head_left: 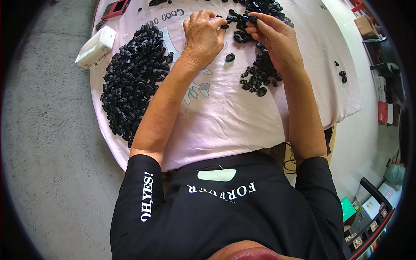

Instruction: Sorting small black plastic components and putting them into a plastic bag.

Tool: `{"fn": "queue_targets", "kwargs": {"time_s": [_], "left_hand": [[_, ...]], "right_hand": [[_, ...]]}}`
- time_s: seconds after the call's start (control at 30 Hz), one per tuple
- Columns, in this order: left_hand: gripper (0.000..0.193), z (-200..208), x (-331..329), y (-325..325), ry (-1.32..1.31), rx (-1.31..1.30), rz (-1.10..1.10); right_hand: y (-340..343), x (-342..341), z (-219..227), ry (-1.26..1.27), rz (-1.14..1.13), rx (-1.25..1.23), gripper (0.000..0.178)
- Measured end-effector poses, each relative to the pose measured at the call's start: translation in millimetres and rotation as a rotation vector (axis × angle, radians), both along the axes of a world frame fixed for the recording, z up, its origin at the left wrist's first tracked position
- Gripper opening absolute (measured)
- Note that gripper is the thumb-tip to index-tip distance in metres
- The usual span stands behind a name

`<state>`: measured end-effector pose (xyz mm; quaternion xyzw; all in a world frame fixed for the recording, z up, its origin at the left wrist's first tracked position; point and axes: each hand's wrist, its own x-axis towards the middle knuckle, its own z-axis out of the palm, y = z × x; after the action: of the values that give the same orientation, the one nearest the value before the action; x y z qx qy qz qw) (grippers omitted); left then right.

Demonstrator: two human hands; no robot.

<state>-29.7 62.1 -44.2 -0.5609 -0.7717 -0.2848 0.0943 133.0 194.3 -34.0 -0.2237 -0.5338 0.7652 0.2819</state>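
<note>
Pink cloth (225, 130) is laid as the work surface. At its left side a large pile (132, 82) of black ribbed parts is heaped; at the far edge, a second heap (265, 9) of black pieces is placed. Between them the right hand (279, 43) and the left hand (203, 39) are held, well apart from the near edge. A white packet (96, 47) is set beyond the large pile. By the right forearm, a cluster (260, 76) of smaller black pieces is scattered. One loose black ring (230, 57) is left between the hands. By the right thumb and fingers a black part (252, 20) is pinched. The left fingers are curled near a dark piece (224, 26); whether it is gripped cannot be told. Handling of single parts is judged to be the step in hand; for the next move, a steady fingertip pinch is required.
</note>
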Motion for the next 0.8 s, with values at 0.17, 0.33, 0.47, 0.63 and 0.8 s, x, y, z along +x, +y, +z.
{"fn": "queue_targets", "kwargs": {"time_s": [0.17,0.33,0.47,0.63,0.8], "left_hand": [[0.026,3,11,-9,0.038,0.019,-0.018],[0.024,1,8,-10,0.038,0.056,0.011],[0.023,0,9,-9,-0.016,0.044,-0.033],[0.019,-3,10,-3,0.044,0.065,0.049],[0.014,-2,15,1,0.038,-0.044,0.091]], "right_hand": [[0,1,1,0.016,0.025,0.012,0.028],[1,0,1,0.022,0.024,0.024,0.027],[6,0,-3,0.008,0.011,0.020,0.027],[5,-1,-5,0.015,0.025,0.007,0.027],[0,-1,-2,-0.025,0.020,0.042,0.028]]}}
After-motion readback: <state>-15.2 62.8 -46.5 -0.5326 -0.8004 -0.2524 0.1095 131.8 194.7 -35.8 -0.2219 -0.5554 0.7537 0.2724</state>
